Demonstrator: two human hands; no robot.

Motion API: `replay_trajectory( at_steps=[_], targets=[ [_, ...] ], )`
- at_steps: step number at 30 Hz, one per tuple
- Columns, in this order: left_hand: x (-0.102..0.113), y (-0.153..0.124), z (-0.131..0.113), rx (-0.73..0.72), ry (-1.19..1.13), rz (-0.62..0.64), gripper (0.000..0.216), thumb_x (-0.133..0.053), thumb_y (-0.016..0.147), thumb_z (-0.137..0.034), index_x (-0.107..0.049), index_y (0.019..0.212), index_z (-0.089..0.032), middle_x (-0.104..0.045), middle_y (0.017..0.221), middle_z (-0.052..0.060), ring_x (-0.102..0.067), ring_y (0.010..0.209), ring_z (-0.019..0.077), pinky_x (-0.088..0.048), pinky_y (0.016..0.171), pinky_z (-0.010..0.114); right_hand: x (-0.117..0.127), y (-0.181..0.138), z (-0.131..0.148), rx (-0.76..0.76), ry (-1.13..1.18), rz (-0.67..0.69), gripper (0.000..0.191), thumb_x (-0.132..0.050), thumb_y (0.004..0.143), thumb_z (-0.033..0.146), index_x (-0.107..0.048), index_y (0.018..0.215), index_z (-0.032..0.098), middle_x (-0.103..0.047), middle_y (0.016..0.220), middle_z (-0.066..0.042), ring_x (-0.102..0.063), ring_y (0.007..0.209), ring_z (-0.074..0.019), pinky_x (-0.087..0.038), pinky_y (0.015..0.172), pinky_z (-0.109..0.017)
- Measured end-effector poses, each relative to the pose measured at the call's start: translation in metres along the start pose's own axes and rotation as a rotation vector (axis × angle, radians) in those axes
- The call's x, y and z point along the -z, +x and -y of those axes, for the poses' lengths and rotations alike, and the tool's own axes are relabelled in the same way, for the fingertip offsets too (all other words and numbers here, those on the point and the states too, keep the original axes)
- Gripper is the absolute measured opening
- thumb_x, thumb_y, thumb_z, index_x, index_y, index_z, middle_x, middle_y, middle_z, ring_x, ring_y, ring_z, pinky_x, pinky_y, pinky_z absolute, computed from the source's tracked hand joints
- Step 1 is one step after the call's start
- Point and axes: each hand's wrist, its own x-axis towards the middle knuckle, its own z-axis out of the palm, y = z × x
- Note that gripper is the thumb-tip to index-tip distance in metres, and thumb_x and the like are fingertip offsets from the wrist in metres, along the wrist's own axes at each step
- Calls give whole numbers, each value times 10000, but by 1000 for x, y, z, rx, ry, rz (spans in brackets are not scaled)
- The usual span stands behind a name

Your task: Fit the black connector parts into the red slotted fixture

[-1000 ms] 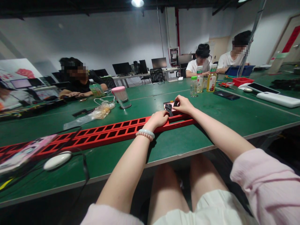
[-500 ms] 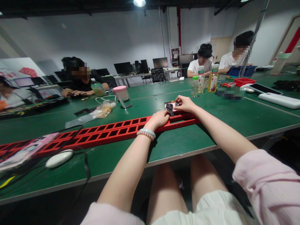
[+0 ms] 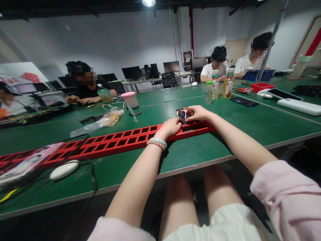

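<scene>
A long red slotted frame [image 3: 125, 140] lies along the table, two rows of rectangular openings in it. My left hand [image 3: 172, 128], wearing bracelets at the wrist, rests closed on the frame near its right part, fingers curled down over it. Just beyond the fingertips sits a small box [image 3: 178, 110] holding small black pieces [image 3: 181, 115]. My right hand [image 3: 200, 113] reaches in from the right, thumb and fingers pinched together at the black pieces. Whatever is between those fingertips is too small to make out.
A pink phone [image 3: 37, 157], cables and a white computer mouse [image 3: 64, 170] are at the left. Beyond the frame stand a pink-lidded cup [image 3: 131, 104], a plastic bag [image 3: 106, 118] and several bottles [image 3: 227, 85]. A dark phone [image 3: 244, 101] lies right. Other people sit across the table.
My right hand has shifted slightly left and down, from the box's right edge to the black pieces. My left hand stays on the frame.
</scene>
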Motion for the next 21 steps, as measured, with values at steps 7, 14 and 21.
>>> replay_trajectory(
  at_steps=[7, 14, 21],
  targets=[
    [-2, 1, 3, -20, -16, -13, 402, -352, 860, -305, -440, 1251, -276, -507, 1249, 13, -494, 1110, 208, -364, 948, 300, -2, 2, -4, 12, 52, 54, 462, -711, 512, 402, -606, 881, 145, -601, 738, -1, -528, 664, -117, -382, 583, -218],
    [-4, 2, 5, -23, -39, -1, 403, -349, 858, -294, -453, 1248, -305, -493, 1264, -15, -470, 1138, 202, -335, 979, 302, -1, 0, -1, 54, 9, 100, 407, -701, 527, 414, -635, 838, 159, -586, 677, 17, -498, 607, -107, -348, 543, -212],
    [-4, 3, 6, -72, -23, -15, 404, -348, 851, -289, -462, 1238, -320, -499, 1257, -25, -475, 1133, 199, -337, 981, 310, 1, -1, 2, 75, 9, 147, 367, -689, 550, 397, -650, 830, 161, -601, 681, 18, -505, 612, -109, -339, 542, -209]
  ],
)
